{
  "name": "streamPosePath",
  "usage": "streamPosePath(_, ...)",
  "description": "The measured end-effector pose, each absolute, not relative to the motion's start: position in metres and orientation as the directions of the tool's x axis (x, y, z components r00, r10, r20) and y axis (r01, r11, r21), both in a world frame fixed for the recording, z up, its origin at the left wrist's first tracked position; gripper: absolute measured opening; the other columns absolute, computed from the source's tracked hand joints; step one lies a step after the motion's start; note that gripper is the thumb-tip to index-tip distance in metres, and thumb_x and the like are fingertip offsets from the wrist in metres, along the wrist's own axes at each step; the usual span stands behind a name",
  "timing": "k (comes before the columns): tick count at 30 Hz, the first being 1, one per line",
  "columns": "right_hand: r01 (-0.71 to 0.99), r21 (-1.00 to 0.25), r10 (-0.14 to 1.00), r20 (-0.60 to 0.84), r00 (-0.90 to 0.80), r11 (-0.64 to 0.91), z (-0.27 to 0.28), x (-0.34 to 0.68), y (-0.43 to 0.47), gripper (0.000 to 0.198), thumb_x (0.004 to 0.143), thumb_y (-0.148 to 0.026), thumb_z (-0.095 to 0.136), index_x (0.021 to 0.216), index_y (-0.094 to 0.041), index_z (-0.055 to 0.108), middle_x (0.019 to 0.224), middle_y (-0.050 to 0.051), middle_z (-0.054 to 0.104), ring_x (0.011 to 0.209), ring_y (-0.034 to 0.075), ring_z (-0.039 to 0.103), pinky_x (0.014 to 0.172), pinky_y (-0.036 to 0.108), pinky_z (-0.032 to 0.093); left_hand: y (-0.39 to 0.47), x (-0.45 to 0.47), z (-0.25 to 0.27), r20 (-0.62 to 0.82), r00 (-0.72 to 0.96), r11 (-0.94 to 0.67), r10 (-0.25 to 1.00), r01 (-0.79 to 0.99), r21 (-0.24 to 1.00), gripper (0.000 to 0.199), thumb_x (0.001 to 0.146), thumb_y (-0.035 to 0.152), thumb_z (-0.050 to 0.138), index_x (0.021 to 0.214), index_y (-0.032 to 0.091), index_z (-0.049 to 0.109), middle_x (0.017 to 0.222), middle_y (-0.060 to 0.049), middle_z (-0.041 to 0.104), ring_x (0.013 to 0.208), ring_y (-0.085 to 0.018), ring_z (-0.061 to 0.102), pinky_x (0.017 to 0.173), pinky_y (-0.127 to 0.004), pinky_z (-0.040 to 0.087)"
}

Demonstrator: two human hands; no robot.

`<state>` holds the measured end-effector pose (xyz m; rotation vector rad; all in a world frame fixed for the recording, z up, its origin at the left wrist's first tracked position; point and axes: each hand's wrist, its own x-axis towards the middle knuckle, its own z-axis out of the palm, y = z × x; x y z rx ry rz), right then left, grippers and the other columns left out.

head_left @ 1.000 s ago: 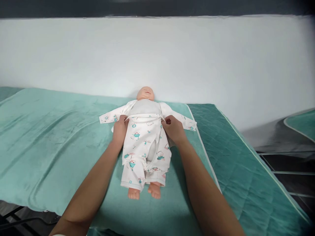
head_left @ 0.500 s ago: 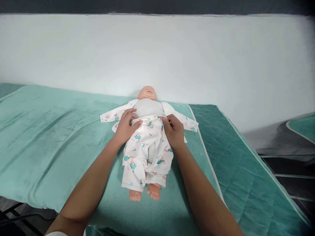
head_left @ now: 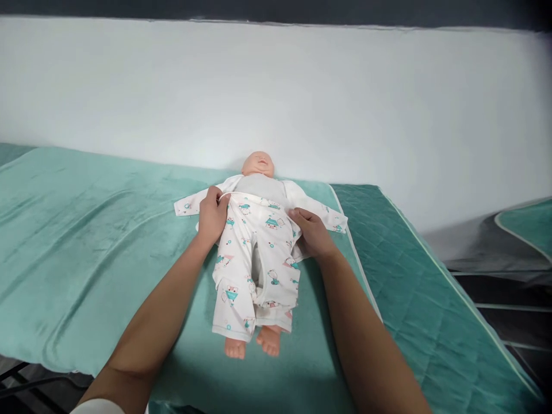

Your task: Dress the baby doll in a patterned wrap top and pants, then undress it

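A baby doll point(head_left: 257, 164) lies on its back, its head toward the wall and its bare feet toward me. It wears a white long-sleeved top point(head_left: 311, 204), spread apart at the front over a pale torso. White printed baby pants point(head_left: 245, 236) cover its legs and belly. My left hand point(head_left: 213, 215) is closed on the waistband at one side and holds it up and outward. On the other side, my right hand point(head_left: 314, 230) has thumb and fingers closed at the edge of the pants near the waist; the fingertips are partly hidden.
A light green blanket point(head_left: 86, 241) with soft folds lies under the doll. To the right is a darker green quilted cover point(head_left: 414, 287). A white wall point(head_left: 276, 92) stands behind, and dark metal bars point(head_left: 513, 316) show at the right edge.
The waistband has moved up the doll's belly. My left hand has gone from spread fingers to a closed grip on it, and my right hand has shifted slightly outward.
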<state>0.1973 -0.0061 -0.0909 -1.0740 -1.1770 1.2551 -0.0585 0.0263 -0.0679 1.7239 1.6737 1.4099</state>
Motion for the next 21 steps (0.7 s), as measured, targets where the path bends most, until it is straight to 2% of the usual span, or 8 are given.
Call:
streamPosePath(4, -0.342, -0.940, 0.996, 0.042, -0.073, 0.015, -0.088, 0.201, -0.006, 0.030, 0.074, -0.034, 0.079, 0.067, -0.022, 0.053, 0.062, -0.005, 0.044, 0.058, 0.012, 0.042, 0.057, 0.026, 0.035, 0.025, -0.061, -0.069, 0.321, -0.170, -0.186, 0.932, 0.535, 0.824, 0.018, 0.092, 0.031, 0.055, 0.079, 0.023, 0.044, 0.069, 0.003, 0.048, 0.068, -0.016, 0.045, 0.067, -0.029, 0.033)
streamPosePath(8, -0.330, -0.943, 0.998, 0.023, 0.063, 0.043, -0.091, 0.195, -0.002, 0.030, 0.073, -0.034, 0.079, 0.067, -0.023, 0.051, 0.061, -0.006, 0.044, 0.056, 0.011, 0.039, 0.055, 0.026, 0.034, 0.023, -0.061, -0.072, 0.259, -0.097, -0.158, 0.961, 0.577, 0.801, 0.016, 0.092, 0.031, 0.053, 0.080, 0.023, 0.046, 0.074, 0.001, 0.055, 0.071, -0.018, 0.049, 0.070, -0.031, 0.036)
streamPosePath(11, -0.189, -0.980, 0.994, 0.046, 0.098, 0.064, -0.097, 0.192, 0.001, 0.035, 0.076, -0.043, 0.077, 0.070, -0.024, 0.049, 0.061, -0.007, 0.043, 0.054, 0.011, 0.037, 0.054, 0.026, 0.032, 0.021, -0.061, -0.074, 0.200, -0.079, -0.105, 0.976, 0.636, 0.764, 0.010, 0.092, 0.030, 0.050, 0.085, 0.023, 0.050, 0.084, -0.004, 0.063, 0.078, -0.021, 0.055, 0.074, -0.033, 0.039)
streamPosePath(15, 0.144, -0.986, 0.995, 0.087, 0.040, 0.080, -0.099, 0.200, 0.002, 0.034, 0.080, -0.052, 0.069, 0.075, -0.024, 0.051, 0.061, -0.007, 0.045, 0.056, 0.012, 0.038, 0.055, 0.027, 0.031, 0.018, -0.063, -0.074, 0.126, -0.064, -0.056, 0.990, 0.640, 0.766, 0.016, 0.091, 0.028, 0.047, 0.097, 0.021, 0.060, 0.101, -0.011, 0.070, 0.094, -0.027, 0.062, 0.086, -0.039, 0.044)
streamPosePath(18, 0.364, -0.930, 0.998, 0.060, 0.003, 0.055, -0.096, 0.206, 0.001, 0.023, 0.081, -0.043, 0.065, 0.078, -0.024, 0.052, 0.064, -0.006, 0.050, 0.059, 0.013, 0.043, 0.057, 0.027, 0.034, 0.014, -0.064, -0.074, 0.023, -0.079, 0.023, 0.997, 0.536, 0.844, 0.023, 0.090, 0.030, 0.048, 0.103, 0.021, 0.065, 0.107, -0.012, 0.072, 0.100, -0.028, 0.064, 0.090, -0.041, 0.046)
streamPosePath(21, 0.530, -0.848, 0.998, 0.037, 0.055, 0.002, -0.093, 0.206, 0.001, 0.013, 0.077, -0.032, 0.063, 0.082, -0.025, 0.054, 0.074, -0.002, 0.061, 0.067, 0.017, 0.054, 0.064, 0.029, 0.041, 0.011, -0.063, -0.074, -0.063, -0.080, 0.089, 0.995, 0.386, 0.918, 0.028, 0.088, 0.033, 0.053, 0.107, 0.021, 0.069, 0.113, -0.012, 0.073, 0.105, -0.029, 0.066, 0.091, -0.041, 0.048)
